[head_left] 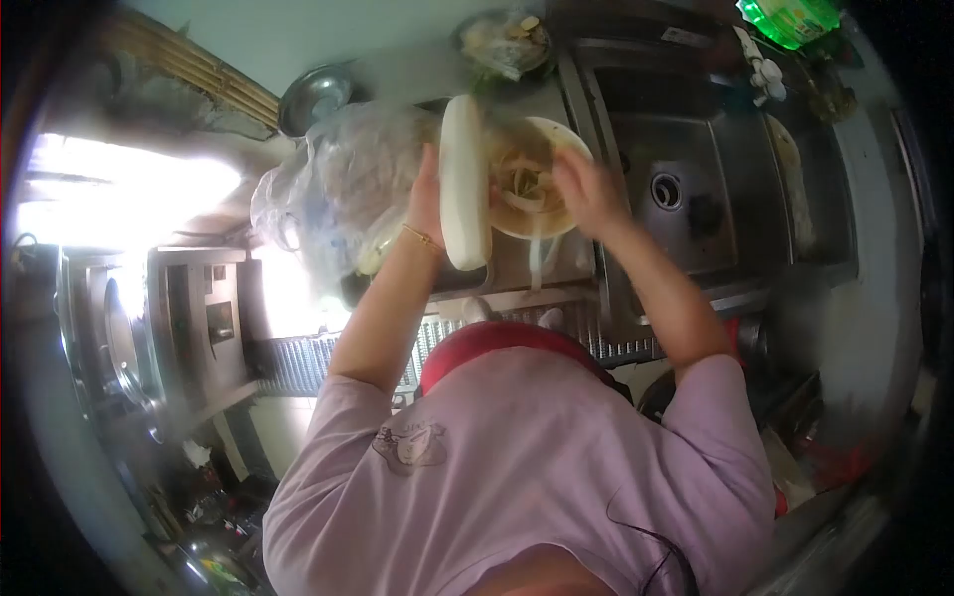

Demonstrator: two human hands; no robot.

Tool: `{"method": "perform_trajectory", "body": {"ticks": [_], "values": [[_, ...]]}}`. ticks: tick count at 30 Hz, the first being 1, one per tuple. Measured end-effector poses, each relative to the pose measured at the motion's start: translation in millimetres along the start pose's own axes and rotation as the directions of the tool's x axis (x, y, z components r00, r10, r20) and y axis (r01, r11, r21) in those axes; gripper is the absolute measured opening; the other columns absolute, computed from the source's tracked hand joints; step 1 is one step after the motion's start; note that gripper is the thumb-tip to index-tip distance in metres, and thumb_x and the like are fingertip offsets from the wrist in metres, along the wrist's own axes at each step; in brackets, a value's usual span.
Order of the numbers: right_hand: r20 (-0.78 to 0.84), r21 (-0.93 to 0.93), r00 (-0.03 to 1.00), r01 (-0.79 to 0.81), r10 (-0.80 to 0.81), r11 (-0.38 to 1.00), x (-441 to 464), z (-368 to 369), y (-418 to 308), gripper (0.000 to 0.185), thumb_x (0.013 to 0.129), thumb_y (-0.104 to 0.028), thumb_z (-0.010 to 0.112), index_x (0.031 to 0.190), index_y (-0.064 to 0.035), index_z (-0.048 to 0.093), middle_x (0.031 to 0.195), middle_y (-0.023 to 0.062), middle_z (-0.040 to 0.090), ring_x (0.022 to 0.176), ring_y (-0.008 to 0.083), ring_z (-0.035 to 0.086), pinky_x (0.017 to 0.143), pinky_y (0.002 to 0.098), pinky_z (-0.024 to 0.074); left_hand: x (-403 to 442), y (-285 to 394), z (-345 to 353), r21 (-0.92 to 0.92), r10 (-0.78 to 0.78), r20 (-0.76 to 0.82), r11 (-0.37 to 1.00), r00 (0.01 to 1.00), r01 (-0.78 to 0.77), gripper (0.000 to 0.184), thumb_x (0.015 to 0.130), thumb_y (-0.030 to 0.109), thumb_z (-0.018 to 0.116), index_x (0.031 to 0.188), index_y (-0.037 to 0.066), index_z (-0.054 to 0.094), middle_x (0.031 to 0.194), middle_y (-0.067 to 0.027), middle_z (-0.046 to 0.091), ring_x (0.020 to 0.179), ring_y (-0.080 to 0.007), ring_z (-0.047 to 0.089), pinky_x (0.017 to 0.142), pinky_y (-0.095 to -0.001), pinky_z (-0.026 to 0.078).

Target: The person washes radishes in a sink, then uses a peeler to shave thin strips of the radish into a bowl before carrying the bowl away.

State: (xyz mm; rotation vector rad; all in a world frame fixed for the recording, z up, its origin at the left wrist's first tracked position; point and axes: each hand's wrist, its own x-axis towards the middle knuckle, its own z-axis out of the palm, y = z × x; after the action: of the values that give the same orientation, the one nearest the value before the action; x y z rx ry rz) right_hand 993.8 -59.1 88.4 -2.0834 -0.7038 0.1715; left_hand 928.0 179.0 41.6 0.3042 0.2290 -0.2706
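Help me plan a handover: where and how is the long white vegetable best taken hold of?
I'd grip the long white vegetable around its end at the bottom of the picture, coming in from that side. It is long and rounded, and that end extends past the left hand, which holds it from the left, while the bowl sits to its right.

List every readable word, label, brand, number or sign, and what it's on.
None can be read.
Shirt: letter-like marks over the chest print, too small to read.
Green container: label markings, too blurred.
Sink: pale sticker on the back edge, too small.
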Motion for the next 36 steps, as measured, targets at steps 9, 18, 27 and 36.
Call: {"method": "perform_trajectory", "body": {"ticks": [9, 18, 27, 36], "values": [[0.329, -0.176, 0.884, 0.403, -0.332, 0.898, -39.6, 5.1, -38.1, 0.019, 0.082, -0.018, 0.064, 0.094, -0.0071, 0.055, 0.088, 0.0134, 0.064, 0.082, 0.0345, 0.063, 0.067, 0.0453, 0.0489, 2.9, -20.3, 31.9, 0.094, 0.01, -0.102, 0.996, 0.995, 0.0, 0.051, 0.099, 0.046, 0.04, 0.116, 0.001, 0.055, 0.097, -0.0172, 0.064, 0.08, -0.0307, 0.063, 0.07, -0.0408, 0.054], [0.263, -0.331, 0.965, 0.076, 0.015, 0.941, 32.9, -5.4, 7.6, 0.02, 0.092, -0.024, 0.052, 0.099, -0.0062, 0.054, 0.091, 0.0196, 0.064, 0.089, 0.0412, 0.06, 0.072, 0.0482, 0.0471, -5.1, -26.9, 14.6, 0.171, -0.083, -0.1, 0.98, 0.991, 0.099, 0.059, 0.097, 0.053, 0.037, 0.119, 0.001, 0.055, 0.093, -0.016, 0.064, 0.075, -0.0294, 0.063, 0.064, -0.0386, 0.054], [-0.029, -0.279, 0.969, -0.245, 0.247, 0.929, 63.0, 3.3, 79.8, 0.036, 0.093, -0.032, 0.052, 0.112, -0.0025, 0.058, 0.102, 0.0201, 0.066, 0.093, 0.0372, 0.064, 0.08, 0.0431, 0.0497, -25.4, -29.0, 10.9, 0.054, -0.146, 0.08, 0.988, 0.986, 0.142, 0.06, 0.094, 0.051, 0.048, 0.124, 0.0, 0.051, 0.104, -0.0171, 0.061, 0.078, -0.0274, 0.063, 0.065, -0.0393, 0.056], [0.084, 0.509, 0.969, -0.241, 0.231, 0.827, 19.6, 62.5, 18.1, 0.049, 0.08, -0.034, 0.073, 0.109, 0.0031, 0.061, 0.1, 0.0176, 0.067, 0.093, 0.023, 0.065, 0.081, 0.0338, 0.0493, -12.9, -41.2, 9.6, 0.439, 0.174, -0.107, 0.892, 0.979, -0.111, 0.051, 0.095, 0.048, 0.046, 0.115, 0.003, 0.055, 0.095, -0.0141, 0.064, 0.076, -0.0259, 0.064, 0.066, -0.037, 0.055]]}}
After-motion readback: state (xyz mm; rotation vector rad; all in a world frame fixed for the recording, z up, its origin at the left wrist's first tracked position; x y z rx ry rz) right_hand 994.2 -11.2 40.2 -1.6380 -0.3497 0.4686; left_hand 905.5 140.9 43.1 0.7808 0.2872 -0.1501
